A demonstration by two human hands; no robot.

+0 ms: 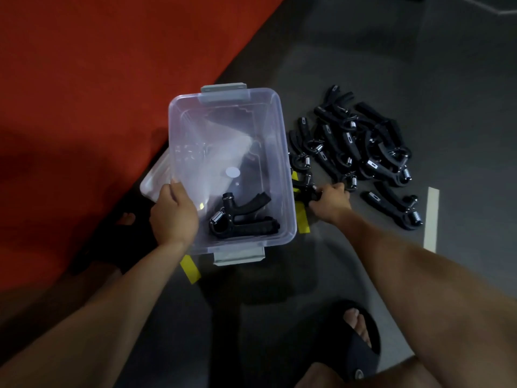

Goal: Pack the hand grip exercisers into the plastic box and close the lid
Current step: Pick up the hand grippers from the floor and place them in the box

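The packing has barely begun. The clear plastic box (232, 166) stands open on the floor, and only one hand grip exerciser (240, 217) lies inside it, in the near corner. Right of the box, well over a dozen exercisers remain in a loose pile (361, 152) on the floor. The left hand (174, 212) grips the box's near left rim, steadying it. The right hand (330, 201) reaches just beside the box's right wall, its fingers curled round another exerciser (306, 189). The lid (156, 175) appears to be the pale panel lying under the box's left edge, though the dim view leaves that unsure. Nearly all the loading and the closing are left.
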